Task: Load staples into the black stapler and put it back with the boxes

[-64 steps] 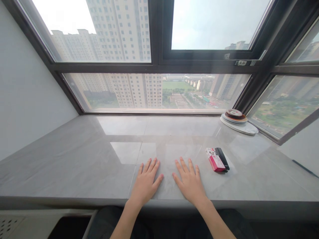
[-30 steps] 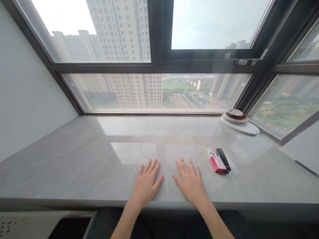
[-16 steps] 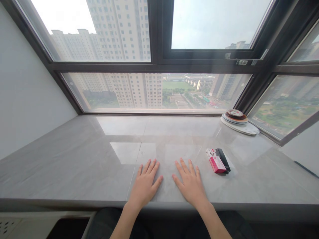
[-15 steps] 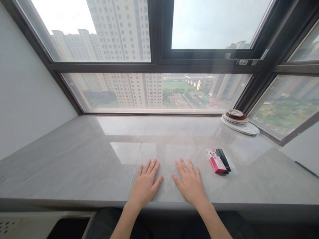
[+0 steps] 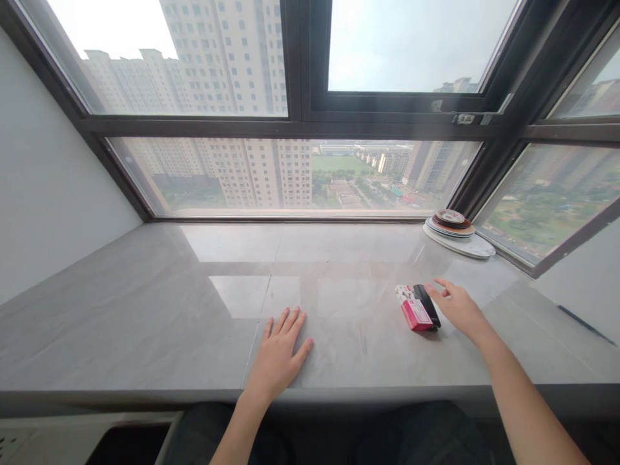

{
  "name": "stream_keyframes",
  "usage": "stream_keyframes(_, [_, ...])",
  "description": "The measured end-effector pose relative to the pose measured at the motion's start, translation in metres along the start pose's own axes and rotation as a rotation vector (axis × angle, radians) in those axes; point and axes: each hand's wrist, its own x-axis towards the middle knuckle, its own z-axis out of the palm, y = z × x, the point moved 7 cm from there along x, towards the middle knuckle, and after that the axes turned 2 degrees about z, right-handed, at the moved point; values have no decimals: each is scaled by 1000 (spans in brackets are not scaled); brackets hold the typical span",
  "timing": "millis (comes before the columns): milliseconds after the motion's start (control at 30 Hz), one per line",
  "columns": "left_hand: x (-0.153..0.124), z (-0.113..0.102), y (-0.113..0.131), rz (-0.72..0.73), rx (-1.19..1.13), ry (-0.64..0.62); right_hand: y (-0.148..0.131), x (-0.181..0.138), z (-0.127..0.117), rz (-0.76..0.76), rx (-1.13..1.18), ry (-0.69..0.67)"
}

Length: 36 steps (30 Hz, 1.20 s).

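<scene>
The right hand (image 5: 458,307), grip released, seemingly touched the black stapler (image 5: 428,305). A clumsy closing could have knocked the red box (image 5: 414,315) just beyond it askew. The left hand (image 5: 278,355) lay flat and empty.

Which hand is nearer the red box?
Right. The right hand is just right of the red box, thumb by the black item beside it; the left hand lies flat on the sill, far off to the box's left.
</scene>
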Motion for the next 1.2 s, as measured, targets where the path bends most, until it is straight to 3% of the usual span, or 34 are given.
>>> stream_keyframes(67, [0,0,0,2,-7,10,29,5,17,135,115,-240])
stream_keyframes(133, [0,0,0,5,-17,22,38,-2,34,193,216,-408])
stream_keyframes(233, [0,-1,0,6,-43,40,22,-18,55,159,294,-464])
stream_keyframes(367, [0,-3,1,1,-121,55,-28,-49,97,88,396,-476])
stream_keyframes(500, [-1,-8,-7,-57,-320,67,-100,-97,159,43,486,-498])
stream_keyframes(600, [-4,-16,-17,-167,-548,169,-151,-132,197,-17,452,-448])
stream_keyframes(667, [-5,-22,-19,-241,-647,261,-178,-146,209,-104,425,-370])
stream_keyframes(733, [-5,-27,-14,-290,-615,353,-190,-150,211,-176,388,-282])
stream_keyframes(833, [1,-31,2,-371,-369,431,-181,-144,202,-196,329,-184])
stream_keyframes(967, [9,-22,11,-479,-155,379,-147,-137,181,-156,316,-157])
stream_keyframes(1100, [8,-26,2,-461,-142,393,-127,-142,169,-123,339,-190])
stream_keyframes(1200, [5,-38,-23,-461,-146,455,-126,-146,165,-122,345,-192])
